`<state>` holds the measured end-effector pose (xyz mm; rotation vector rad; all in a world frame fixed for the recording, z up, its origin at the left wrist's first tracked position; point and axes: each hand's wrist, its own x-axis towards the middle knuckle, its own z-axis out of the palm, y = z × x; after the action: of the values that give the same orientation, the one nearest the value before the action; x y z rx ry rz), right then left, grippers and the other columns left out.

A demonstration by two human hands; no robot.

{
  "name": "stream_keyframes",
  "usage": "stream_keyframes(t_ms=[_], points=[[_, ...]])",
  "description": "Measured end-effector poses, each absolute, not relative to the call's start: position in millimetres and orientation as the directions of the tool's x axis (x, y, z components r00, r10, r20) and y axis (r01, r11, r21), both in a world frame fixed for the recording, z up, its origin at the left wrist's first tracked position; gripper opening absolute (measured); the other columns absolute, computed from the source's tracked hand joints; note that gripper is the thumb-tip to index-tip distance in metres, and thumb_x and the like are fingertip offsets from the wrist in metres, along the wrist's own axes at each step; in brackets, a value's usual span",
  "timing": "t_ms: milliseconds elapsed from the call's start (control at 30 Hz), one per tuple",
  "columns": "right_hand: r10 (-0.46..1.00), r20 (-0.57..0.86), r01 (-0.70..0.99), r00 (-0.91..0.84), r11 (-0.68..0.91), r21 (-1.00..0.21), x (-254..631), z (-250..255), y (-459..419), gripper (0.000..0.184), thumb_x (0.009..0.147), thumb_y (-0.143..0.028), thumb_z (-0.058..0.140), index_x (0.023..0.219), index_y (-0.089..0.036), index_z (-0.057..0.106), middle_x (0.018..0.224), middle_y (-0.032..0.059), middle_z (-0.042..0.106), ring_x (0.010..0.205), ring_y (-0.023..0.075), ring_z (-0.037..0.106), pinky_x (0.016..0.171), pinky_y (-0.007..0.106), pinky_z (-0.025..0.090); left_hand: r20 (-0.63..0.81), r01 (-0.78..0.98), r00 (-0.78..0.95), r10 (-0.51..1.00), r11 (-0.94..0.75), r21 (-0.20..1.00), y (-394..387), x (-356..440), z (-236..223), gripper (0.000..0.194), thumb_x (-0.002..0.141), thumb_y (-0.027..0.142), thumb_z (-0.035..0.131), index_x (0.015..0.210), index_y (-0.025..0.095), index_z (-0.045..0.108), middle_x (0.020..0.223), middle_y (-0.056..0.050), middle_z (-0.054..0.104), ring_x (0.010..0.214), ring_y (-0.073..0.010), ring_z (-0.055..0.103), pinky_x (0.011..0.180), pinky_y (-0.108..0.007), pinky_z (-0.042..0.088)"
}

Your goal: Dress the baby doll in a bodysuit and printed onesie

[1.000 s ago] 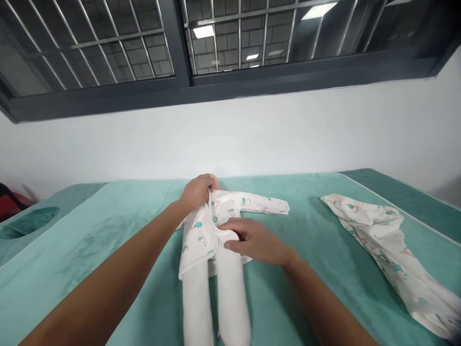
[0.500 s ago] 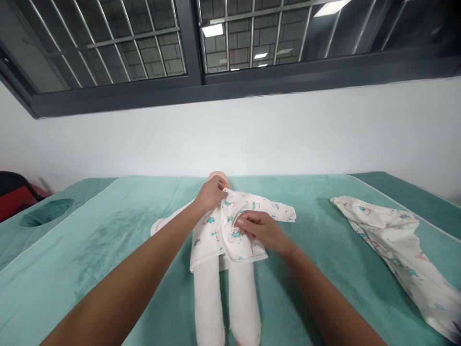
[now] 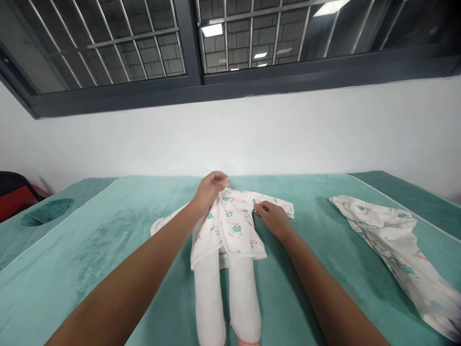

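A doll point(image 3: 226, 183) lies on its back on a green plush cover point(image 3: 126, 230), its feet toward me. It wears a white printed baby shirt point(image 3: 230, 226) and plain white leg coverings point(image 3: 209, 302). My left hand point(image 3: 211, 190) is at the doll's neck and collar, fingers bent together and hiding most of the head; what they grip is hidden. My right hand point(image 3: 272, 216) pinches the shirt at the underarm on the right side, where the sleeve joins the body. The shirt's front panels overlap, and its hem lies over the tops of the legs.
White printed baby trousers point(image 3: 392, 240) lie spread on the cover at the right. At the left are a round hollow point(image 3: 48, 211) in the cover and a red and black object point(image 3: 16, 194). A white wall point(image 3: 230, 134) and a barred window point(image 3: 201, 48) stand behind.
My right hand has moved from the shirt's front to the right underarm. The front panel lies flatter. My left hand has shifted slightly left and up off the collar edge.
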<state>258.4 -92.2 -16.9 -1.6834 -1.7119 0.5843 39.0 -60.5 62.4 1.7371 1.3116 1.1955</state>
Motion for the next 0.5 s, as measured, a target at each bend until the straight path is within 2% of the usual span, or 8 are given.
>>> stream_keyframes(t_ms=[100, 167, 233, 300, 367, 433, 500], points=[[0.984, 0.163, 0.57, 0.073, 0.093, -0.817, 262, -20, -89, 0.03, 0.087, -0.042, 0.046, 0.072, -0.021, 0.061, 0.078, 0.0025, 0.07, 0.078, 0.0179, 0.062, 0.073, 0.028, 0.041, 0.333, 0.218, 0.034, 0.942, -0.332, 0.917, -72, 16, 64, 0.021, 0.078, 0.023, 0.054, 0.098, 0.02, 0.06, 0.106, -0.006, 0.067, 0.098, -0.0204, 0.063, 0.089, -0.037, 0.049], [0.982, 0.176, 0.491, 0.072, 0.118, -0.863, 263, -19, -89, 0.031, 0.086, -0.043, 0.046, 0.07, -0.021, 0.06, 0.077, 0.0027, 0.069, 0.078, 0.0179, 0.062, 0.074, 0.028, 0.042, 0.384, 0.334, -0.083, 0.919, -0.338, 0.88, -81, -10, 53, 0.016, 0.078, 0.023, 0.052, 0.091, 0.019, 0.061, 0.107, -0.006, 0.067, 0.105, -0.0206, 0.06, 0.096, -0.037, 0.046], [0.984, 0.177, 0.441, 0.028, 0.147, -0.886, 259, -18, -92, 0.032, 0.086, -0.045, 0.047, 0.07, -0.02, 0.058, 0.074, 0.0023, 0.066, 0.075, 0.0178, 0.061, 0.074, 0.029, 0.043, 0.347, 0.529, -0.113, 0.931, -0.24, 0.814, -92, -40, 31, 0.021, 0.083, 0.025, 0.045, 0.095, 0.019, 0.061, 0.111, -0.006, 0.066, 0.106, -0.0217, 0.06, 0.095, -0.039, 0.046], [0.979, 0.185, 0.43, -0.086, 0.204, -0.879, 253, -16, -99, 0.032, 0.085, -0.048, 0.049, 0.07, -0.02, 0.057, 0.072, 0.0008, 0.063, 0.072, 0.0172, 0.058, 0.071, 0.028, 0.042, 0.301, 0.746, -0.042, 0.953, -0.17, 0.644, -107, -69, 5, 0.03, 0.088, 0.031, 0.042, 0.11, 0.02, 0.059, 0.12, -0.008, 0.063, 0.111, -0.0235, 0.057, 0.097, -0.041, 0.044], [0.957, 0.194, 0.455, -0.214, 0.273, -0.848, 244, -16, -108, 0.035, 0.086, -0.05, 0.048, 0.069, -0.02, 0.053, 0.069, -0.0012, 0.059, 0.069, 0.016, 0.053, 0.065, 0.027, 0.038, 0.306, 0.895, 0.099, 0.947, -0.219, 0.388, -122, -92, -17, 0.041, 0.09, 0.034, 0.044, 0.127, 0.019, 0.05, 0.133, -0.01, 0.055, 0.121, -0.0256, 0.05, 0.101, -0.041, 0.04], [0.944, 0.193, 0.493, -0.267, 0.306, -0.815, 237, -18, -118, 0.04, 0.088, -0.052, 0.044, 0.065, -0.02, 0.047, 0.065, -0.0029, 0.052, 0.066, 0.0145, 0.046, 0.06, 0.026, 0.033, 0.291, 0.967, 0.146, 0.946, -0.198, 0.159, -134, -109, -31, 0.048, 0.092, 0.033, 0.043, 0.138, 0.018, 0.041, 0.137, -0.012, 0.051, 0.121, -0.0274, 0.049, 0.098, -0.042, 0.04], [0.949, 0.173, 0.512, -0.263, 0.289, -0.809, 233, -19, -129, 0.042, 0.09, -0.052, 0.04, 0.063, -0.02, 0.041, 0.062, -0.0037, 0.045, 0.063, 0.0134, 0.041, 0.057, 0.026, 0.029, 0.28, 0.99, 0.137, 0.95, -0.139, -0.013, -139, -120, -34, 0.048, 0.094, 0.028, 0.038, 0.14, 0.017, 0.038, 0.132, -0.014, 0.053, 0.116, -0.0284, 0.052, 0.092, -0.042, 0.042]])
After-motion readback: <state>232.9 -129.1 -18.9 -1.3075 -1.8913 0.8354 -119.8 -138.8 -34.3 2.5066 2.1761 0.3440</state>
